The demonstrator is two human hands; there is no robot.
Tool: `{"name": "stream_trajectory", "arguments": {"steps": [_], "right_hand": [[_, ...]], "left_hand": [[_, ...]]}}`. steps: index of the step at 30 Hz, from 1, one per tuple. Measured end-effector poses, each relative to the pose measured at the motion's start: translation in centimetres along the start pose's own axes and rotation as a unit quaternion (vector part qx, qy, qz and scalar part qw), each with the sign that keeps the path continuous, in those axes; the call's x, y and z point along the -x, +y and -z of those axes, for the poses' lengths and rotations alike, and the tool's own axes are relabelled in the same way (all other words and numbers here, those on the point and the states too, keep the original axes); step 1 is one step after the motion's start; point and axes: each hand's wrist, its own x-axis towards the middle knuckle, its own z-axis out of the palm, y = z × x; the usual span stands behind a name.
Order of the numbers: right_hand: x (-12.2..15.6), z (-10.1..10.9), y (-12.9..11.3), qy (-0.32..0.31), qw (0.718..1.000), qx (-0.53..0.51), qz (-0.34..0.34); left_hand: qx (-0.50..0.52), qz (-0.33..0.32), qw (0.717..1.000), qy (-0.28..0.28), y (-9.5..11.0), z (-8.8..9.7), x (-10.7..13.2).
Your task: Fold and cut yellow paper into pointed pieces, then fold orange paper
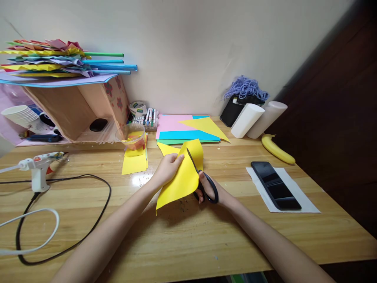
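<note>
Surface (176, 251): yellow sheet (181, 181) held up over mid-area, betw. front & back edges. Risk: sheet curls, so cut may wander. L hand (168, 169), fingers pinching sheet, v. close to blade tip: poss. nick if scissors (198, 170) veer L. R hand (206, 186): fingers in handles. Orient.: sheet's long axis approx. near-L to far-R; scissors' near-R to far-L, visible tip twd back edge.

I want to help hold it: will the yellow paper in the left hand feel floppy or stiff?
Probably bendy but springy: the yellow paper curves near the scissors, yet its lower part juts out from the left hand without crumpling. It's likely light, since its edge looks thin. Its pointed corner may fold easily if bumped.
</note>
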Motion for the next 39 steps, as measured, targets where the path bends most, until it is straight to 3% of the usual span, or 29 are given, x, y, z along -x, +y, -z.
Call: {"name": "stream_trajectory", "arguments": {"steps": [8,13,16,27,39], "right_hand": [[-0.5,0.2,1.2,0.013,1.000,-0.009,-0.003],[-0.3,0.2,0.6,0.014,1.000,0.002,-0.020],[0.0,0.0,0.3,-0.005,0.999,0.024,-0.029],[0.7,-0.3,-0.6,-0.038,0.999,0.005,0.014],[0.0,-0.5,1.3,-0.003,1.000,0.012,0.000]], "left_hand": [[-0.003,0.002,1.000,-0.001,0.0,0.1,-0.1],[-0.100,-0.082,0.989,0.076,-0.2,0.6,-0.5],[-0.135,-0.095,0.981,0.100,-0.4,0.9,-0.9],[-0.132,-0.105,0.982,0.087,0.1,-0.4,-0.2],[-0.102,-0.090,0.987,0.090,0.0,-0.3,-0.3]]}}
